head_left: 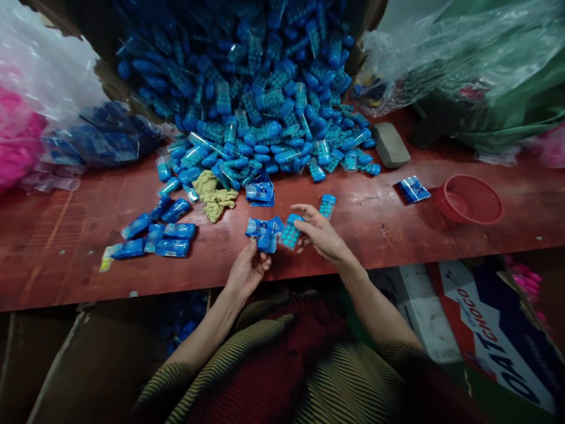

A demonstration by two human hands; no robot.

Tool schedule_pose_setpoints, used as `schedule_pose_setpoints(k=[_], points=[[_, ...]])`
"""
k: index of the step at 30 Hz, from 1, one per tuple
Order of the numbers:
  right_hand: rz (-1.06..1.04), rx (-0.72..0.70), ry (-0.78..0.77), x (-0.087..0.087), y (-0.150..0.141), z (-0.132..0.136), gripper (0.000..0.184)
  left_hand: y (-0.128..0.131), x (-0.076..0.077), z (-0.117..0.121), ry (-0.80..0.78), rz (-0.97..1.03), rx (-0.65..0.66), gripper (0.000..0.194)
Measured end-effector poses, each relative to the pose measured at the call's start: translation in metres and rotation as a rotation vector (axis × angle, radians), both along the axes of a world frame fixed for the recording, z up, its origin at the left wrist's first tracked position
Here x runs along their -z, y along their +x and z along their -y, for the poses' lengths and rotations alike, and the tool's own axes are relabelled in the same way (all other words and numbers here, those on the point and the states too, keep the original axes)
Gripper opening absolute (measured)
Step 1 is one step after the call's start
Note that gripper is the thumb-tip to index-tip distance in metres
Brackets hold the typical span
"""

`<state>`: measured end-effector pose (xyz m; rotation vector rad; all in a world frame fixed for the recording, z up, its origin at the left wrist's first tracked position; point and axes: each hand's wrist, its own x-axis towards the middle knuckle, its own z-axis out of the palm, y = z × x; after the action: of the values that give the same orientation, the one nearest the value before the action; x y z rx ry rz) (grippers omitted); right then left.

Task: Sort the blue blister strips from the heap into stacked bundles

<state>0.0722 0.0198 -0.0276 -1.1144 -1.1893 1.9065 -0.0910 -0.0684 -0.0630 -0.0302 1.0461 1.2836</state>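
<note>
My left hand (247, 268) pinches a blue printed wrapper sleeve (267, 242) between thumb and fingers, low over the table's front part. More blue sleeves (257, 227) lie just beyond its fingertips. In my right hand (325, 237) is a small clear container (290, 231) of blue balls with a blue cap, tilted beside the sleeve. Whether container and sleeve touch I cannot tell. A second such container (327, 206) lies behind my right hand. Farther back sits a small stack of blue sleeves (260, 193). Several containers in blue wrappers (175, 247) lie to the left.
A large heap of blue containers (265, 132) spills from a carton onto the red table (353, 235). A yellowish cloth (215, 195) lies before it. To the right are a grey block (391, 145), blue packets (414, 189) and a red basket (488, 188). Plastic bags (92, 138) stand left.
</note>
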Motion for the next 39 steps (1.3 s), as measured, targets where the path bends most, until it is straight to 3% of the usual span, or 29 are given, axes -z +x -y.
schedule_pose_setpoints(k=[5,14,21,36,39], points=[[-0.097,-0.015,-0.049,0.005,-0.006,0.012,0.037,-0.001,0.003,0.004,0.138,-0.134,0.042,0.034],[-0.167,-0.025,-0.009,0.01,0.0,0.022,0.046,-0.008,0.001,0.004,0.188,-0.201,0.013,0.038],[-0.148,0.07,0.006,0.01,-0.005,0.034,0.046,-0.01,0.0,0.005,0.222,-0.292,-0.021,0.039],[-0.069,0.334,0.2,0.016,-0.018,0.062,0.038,-0.013,-0.005,0.004,0.217,-0.312,-0.03,0.038],[-0.088,0.327,0.151,0.019,-0.023,0.067,0.038,-0.01,-0.004,0.002,0.204,-0.341,-0.071,0.036]])
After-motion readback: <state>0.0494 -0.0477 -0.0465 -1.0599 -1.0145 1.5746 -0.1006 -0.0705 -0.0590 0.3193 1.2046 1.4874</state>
